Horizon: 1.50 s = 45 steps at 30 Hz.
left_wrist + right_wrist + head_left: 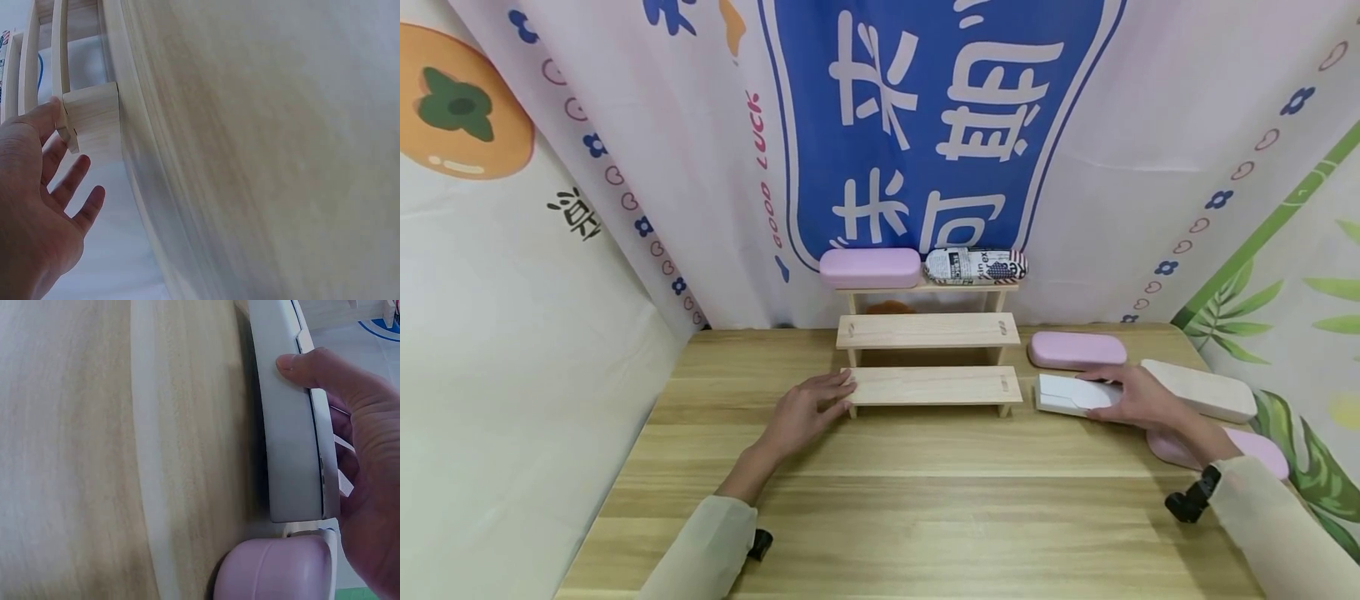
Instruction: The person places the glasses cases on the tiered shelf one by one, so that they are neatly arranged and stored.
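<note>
My right hand (1135, 396) grips a flat white glasses case (1067, 393) with a flap seam, just right of a three-step wooden display stand. In the right wrist view the thumb (300, 367) lies on one face of the white glasses case, with the fingers round the far side. The case is close over the table. At the other side, my left hand (801, 412) touches the left end of the stand's lowest step (932, 386). Its other fingers (72, 181) are spread and fairly straight in the left wrist view.
On the top step (928, 288) stand a pink glasses case (870, 268) and a newspaper-print one (976, 267). Right on the table lie another pink case (1077, 350), a cream case (1206, 390) and a pink case (1258, 450) partly behind the right forearm. A printed curtain (1090, 208) hangs behind.
</note>
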### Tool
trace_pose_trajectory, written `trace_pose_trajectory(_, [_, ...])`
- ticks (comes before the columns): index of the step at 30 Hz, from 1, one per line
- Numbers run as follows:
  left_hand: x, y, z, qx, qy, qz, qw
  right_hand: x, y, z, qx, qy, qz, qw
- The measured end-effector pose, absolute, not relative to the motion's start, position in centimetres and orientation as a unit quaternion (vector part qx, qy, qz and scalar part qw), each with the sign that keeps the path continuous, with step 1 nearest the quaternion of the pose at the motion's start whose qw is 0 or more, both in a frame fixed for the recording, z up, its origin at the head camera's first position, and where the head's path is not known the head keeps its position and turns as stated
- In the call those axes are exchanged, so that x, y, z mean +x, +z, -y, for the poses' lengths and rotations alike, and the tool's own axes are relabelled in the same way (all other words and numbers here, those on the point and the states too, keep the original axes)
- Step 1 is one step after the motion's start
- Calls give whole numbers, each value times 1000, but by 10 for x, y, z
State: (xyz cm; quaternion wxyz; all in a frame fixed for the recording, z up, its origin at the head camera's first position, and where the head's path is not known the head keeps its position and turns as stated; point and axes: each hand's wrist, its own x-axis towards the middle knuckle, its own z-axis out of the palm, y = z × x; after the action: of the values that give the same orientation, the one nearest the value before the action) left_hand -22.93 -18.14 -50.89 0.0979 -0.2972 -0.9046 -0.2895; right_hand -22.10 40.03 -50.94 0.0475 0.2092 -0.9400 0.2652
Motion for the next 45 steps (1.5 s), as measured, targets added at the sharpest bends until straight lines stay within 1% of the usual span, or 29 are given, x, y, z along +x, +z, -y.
trace_pose_trajectory(10, [-230,-510,182,-295,-293,904,99,-220,-492,-399,192,250,949,27])
trace_pose_trajectory(18, [-228,-508,181,-282,-301,908,79,-219,-483,-400,199,250,947,44])
trace_pose_trajectory(34, [-228,-507,180,-283,-296,909,81,-219,-459,-396,214,264,938,76])
trace_pose_trajectory(45, [-227,-506,180,-284,-296,908,83,-220,-442,-385,218,243,941,95])
